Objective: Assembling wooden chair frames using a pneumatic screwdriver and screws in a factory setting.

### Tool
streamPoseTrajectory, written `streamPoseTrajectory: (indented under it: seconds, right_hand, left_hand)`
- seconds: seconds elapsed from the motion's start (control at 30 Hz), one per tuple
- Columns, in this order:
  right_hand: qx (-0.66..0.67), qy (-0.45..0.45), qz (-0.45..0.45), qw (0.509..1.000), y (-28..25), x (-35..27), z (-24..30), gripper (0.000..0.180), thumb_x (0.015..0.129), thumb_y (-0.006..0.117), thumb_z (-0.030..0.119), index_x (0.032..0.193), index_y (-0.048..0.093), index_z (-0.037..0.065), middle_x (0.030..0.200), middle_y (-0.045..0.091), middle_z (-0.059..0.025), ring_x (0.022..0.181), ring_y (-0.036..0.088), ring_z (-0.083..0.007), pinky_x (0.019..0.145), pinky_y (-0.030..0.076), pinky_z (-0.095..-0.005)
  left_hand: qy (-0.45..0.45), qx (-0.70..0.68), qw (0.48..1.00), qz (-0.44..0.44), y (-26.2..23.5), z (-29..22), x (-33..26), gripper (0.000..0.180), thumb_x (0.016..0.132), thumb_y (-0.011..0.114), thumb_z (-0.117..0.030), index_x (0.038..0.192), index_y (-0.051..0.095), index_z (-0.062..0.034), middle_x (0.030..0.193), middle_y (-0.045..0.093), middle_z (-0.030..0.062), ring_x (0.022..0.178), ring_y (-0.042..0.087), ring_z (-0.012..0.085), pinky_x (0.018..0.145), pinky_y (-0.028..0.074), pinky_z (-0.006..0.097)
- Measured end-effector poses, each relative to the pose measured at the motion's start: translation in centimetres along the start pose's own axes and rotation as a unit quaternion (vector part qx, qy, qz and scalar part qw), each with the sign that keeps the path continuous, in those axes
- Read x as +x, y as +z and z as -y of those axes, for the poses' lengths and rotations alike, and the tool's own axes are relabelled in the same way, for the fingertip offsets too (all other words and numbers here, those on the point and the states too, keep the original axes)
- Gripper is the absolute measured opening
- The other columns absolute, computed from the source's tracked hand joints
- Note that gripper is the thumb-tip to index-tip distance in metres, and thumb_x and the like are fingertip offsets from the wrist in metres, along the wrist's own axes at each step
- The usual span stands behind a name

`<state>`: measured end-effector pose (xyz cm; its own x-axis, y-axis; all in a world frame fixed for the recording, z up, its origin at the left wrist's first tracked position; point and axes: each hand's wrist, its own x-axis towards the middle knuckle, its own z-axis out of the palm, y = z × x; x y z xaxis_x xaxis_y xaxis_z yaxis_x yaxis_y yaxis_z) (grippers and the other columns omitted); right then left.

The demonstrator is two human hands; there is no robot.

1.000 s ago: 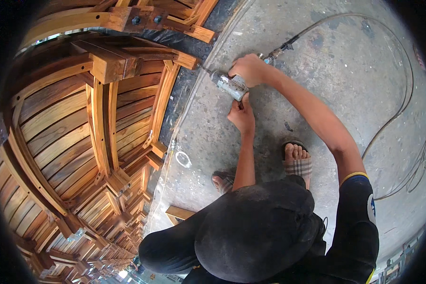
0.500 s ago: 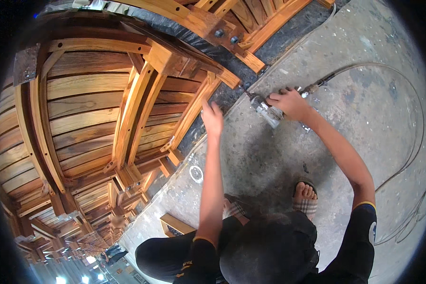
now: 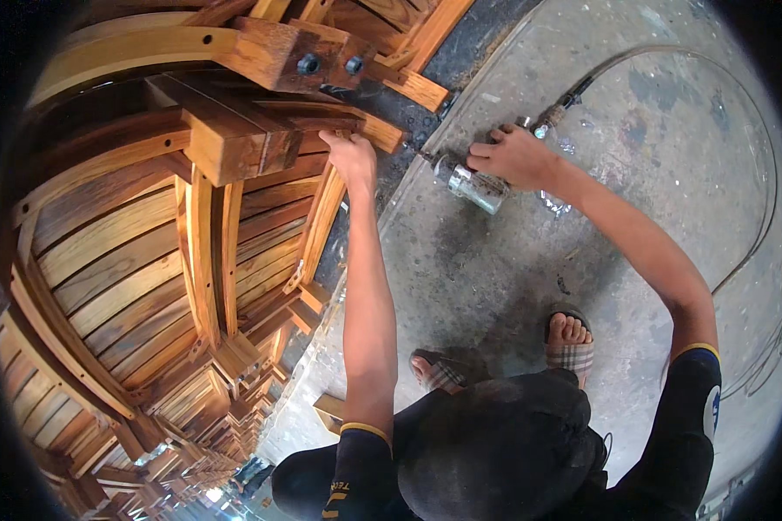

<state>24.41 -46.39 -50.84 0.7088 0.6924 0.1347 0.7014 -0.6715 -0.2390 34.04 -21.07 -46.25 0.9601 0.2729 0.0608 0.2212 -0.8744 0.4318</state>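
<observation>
While both arms reach forward over the concrete floor (image 3: pixel 513 286), the items stand as follows.

Left hand: the left hand (image 3: pixel 353 158) is up against the stacked wooden chair frames (image 3: pixel 174 234), fingers curled over the edge of a curved slat just below a thick square block; it grips the wood, not spread flat.

Right hand: the right hand (image 3: pixel 514 156) is closed over the rear of a pneumatic tool (image 3: pixel 471 184), knuckles up, fingers wrapped round its body.

Pneumatic tool: metal, cylindrical, lying low and near-level just above the floor, its nose pointing toward the chair stack, close to the dark strip at the slab's edge.

Air hose (image 3: pixel 582 85): dark line joined at the tool's rear by a fitting, running away and looping wide across the floor to the right.

Chair frames: varnished brown, nested in a long row to the left; two dark bolt heads (image 3: pixel 330 64) show in an upper block.

Feet: two plaid sandals (image 3: pixel 568 354) on the floor below the arms.
</observation>
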Motion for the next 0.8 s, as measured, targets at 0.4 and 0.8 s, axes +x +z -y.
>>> streamPoseTrajectory:
  seconds: [0.4,0.8]
  right_hand:
    - [0.072,0.019,0.087,0.993,-1.2,1.3,-0.3,0.051,0.063,0.073,0.011,0.11,0.054,0.017,0.1,0.056,-0.0001,0.089,0.062,-0.0247,0.073,0.051,-0.0363]
    - [-0.148,0.043,0.017,0.988,0.0,0.2,2.2,0.041,0.074,0.066,0.013,0.11,0.049,0.003,0.097,0.057,-0.0118,0.084,0.061,-0.0245,0.075,0.047,-0.0322]
  left_hand:
    - [0.044,-0.02,0.998,-0.036,0.9,1.4,-0.5,0.054,0.082,0.046,-0.009,0.124,0.026,0.017,0.083,0.058,0.0386,0.084,0.058,0.0506,0.072,0.046,0.05]
    - [0.069,0.011,0.998,0.004,-0.1,1.2,-0.2,0.043,0.08,0.047,-0.006,0.116,0.031,0.0108,0.082,0.057,0.0377,0.082,0.057,0.0509,0.07,0.044,0.053]
